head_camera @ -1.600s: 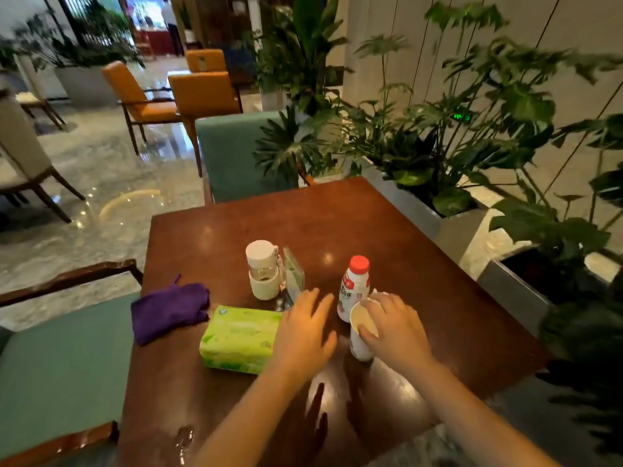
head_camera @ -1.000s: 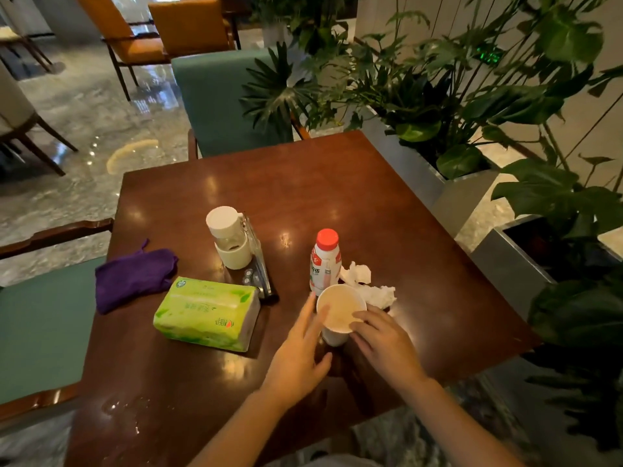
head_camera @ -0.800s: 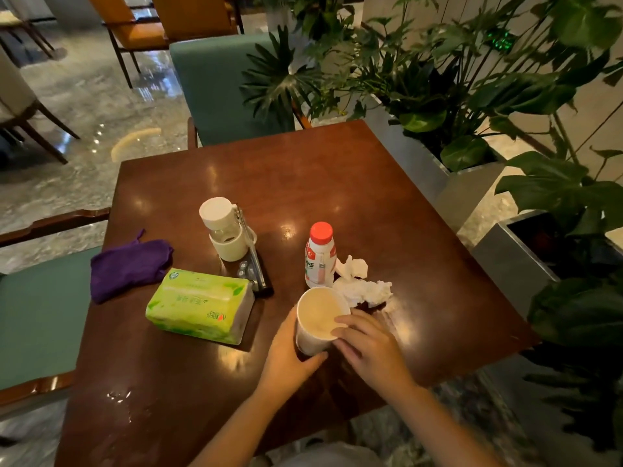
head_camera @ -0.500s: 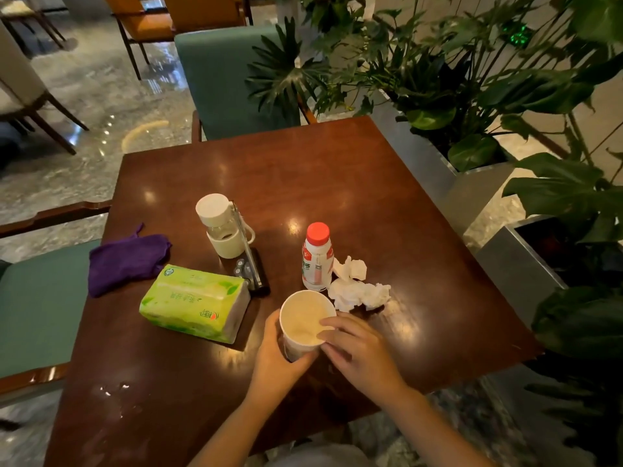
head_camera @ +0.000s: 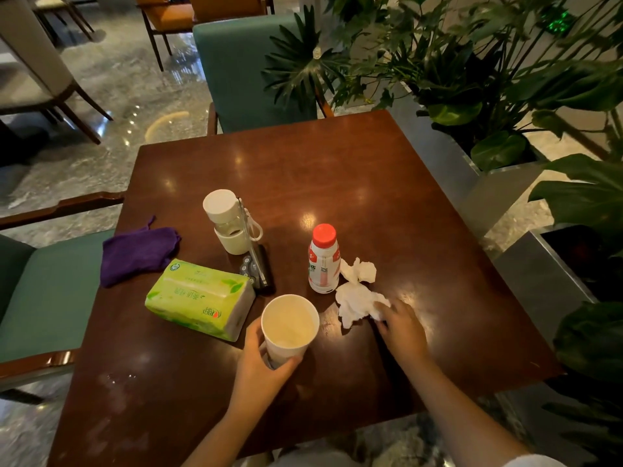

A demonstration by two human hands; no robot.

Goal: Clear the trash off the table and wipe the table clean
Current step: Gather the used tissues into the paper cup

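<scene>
Head view: the left hand [head_camera: 259, 362] grips an upright paper cup [head_camera: 290, 326] above the worktop [head_camera: 337, 183]. The right hand [head_camera: 401, 328] pinches a crumpled tissue [head_camera: 357, 303] lying beside the red-capped bottle [head_camera: 323, 259]; its label is unreadable.

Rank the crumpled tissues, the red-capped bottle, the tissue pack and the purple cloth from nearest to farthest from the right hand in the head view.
1. Crumpled tissues: under the right hand's fingers.
2. Red-capped bottle: just beyond the tissues, slightly left.
3. Tissue pack: left, past the paper cup.
4. Purple cloth: far left, at the table edge.
</scene>
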